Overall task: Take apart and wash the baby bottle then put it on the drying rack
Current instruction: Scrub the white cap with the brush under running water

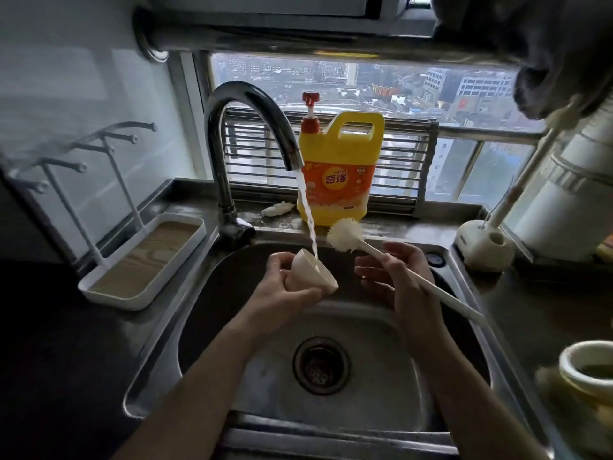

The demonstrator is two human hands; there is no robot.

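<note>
Nearest, below both hands, lay the steel sink (212, 293) with its round drain (321, 365). Over the basin the left hand (285, 290) gripped a cream, cup-shaped piece that looked like the bottle cap (311, 272), fingers and thumb wrapped round its narrow closed end, with the open mouth tilted up and toward the right hand. The right hand (398, 277), apart from the left and level with it, was curled round the white handle of a bottle brush (345, 235), whose bristle head stood just beyond the cap's mouth, not yet inside it. A water stream (306, 207) fell between the hands and struck the cap's rim. The cap appeared to be light, stiff plastic, probably slick when wet, so the wrap round the closed end seemed the safest hold, since it left the mouth free for the brush. The rest of the baby bottle could not be picked out. On the tabletop (530, 310) well left of the left hand stood the drying rack (109, 298), a white tray with upright pegs. Right of the right hand sat a cream brush holder (484, 244), with a blurred jar (587, 363) nearer. Beyond the hands rose the curved faucet (252, 104), and behind the stream stood a yellow dish soap jug (341, 180) against the window.
</note>
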